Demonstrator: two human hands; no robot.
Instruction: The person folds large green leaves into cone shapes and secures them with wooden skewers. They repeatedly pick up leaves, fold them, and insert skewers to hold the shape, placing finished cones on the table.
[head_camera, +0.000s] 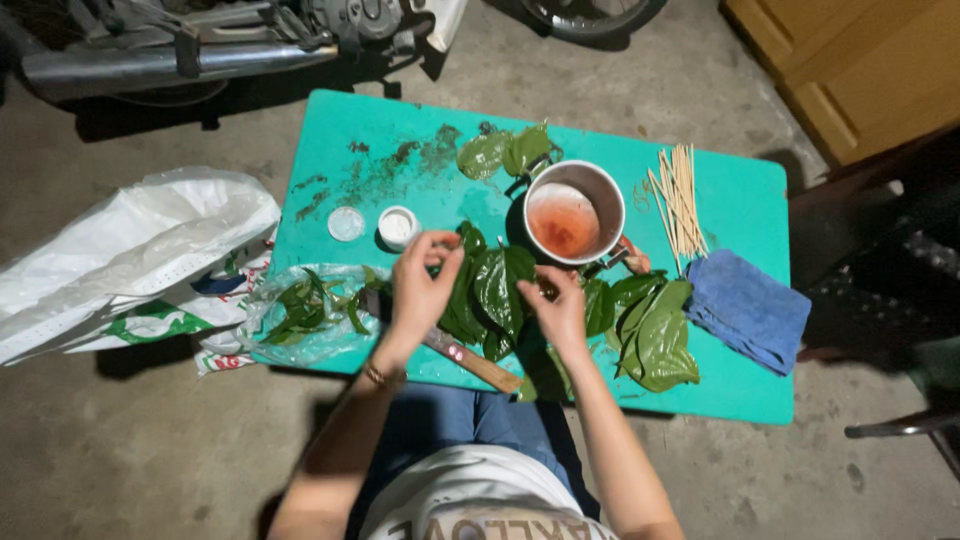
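My left hand hovers over a pile of dark green leaves on a teal table, its thumb and fingers pinched close together; whether anything is between them is too small to tell. Close beside it, my right hand rests on the same pile with its fingers curled onto a leaf. A knife with a wooden handle lies under my left wrist. More leaves lie to the right of my right hand.
A metal pot with reddish liquid stands behind the leaves. A small white jar and its lid, thin wooden sticks, a blue cloth, a plastic bag of leaves, a white sack, a motorbike.
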